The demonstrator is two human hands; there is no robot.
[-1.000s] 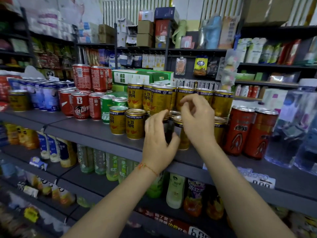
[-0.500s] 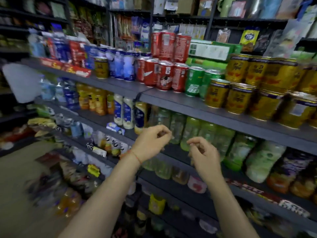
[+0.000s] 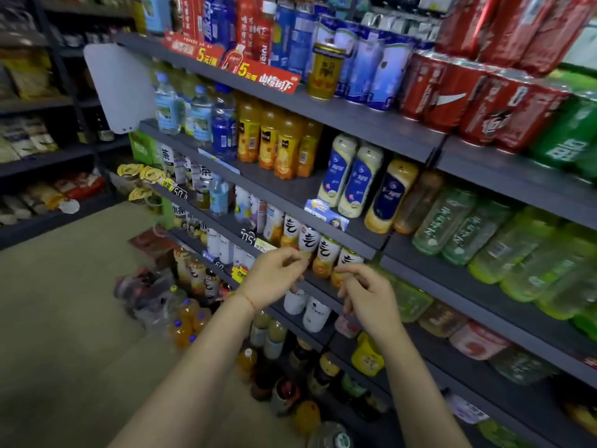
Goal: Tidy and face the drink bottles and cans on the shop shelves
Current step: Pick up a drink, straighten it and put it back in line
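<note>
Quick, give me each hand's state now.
Left hand: fingers loosely curled, grip empty, open.
Right hand: fingers loosely curled, grip empty, open.

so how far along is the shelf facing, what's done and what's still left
Looks done: the red cola cans and the orange juice bottles stand upright in rows near the front edge. In hand: nothing; the left hand and right hand hover, fingers loosely curled, by the tea bottles. Left: a lone gold can stands among the blue-white cans, and bottles stand on the floor.
</note>
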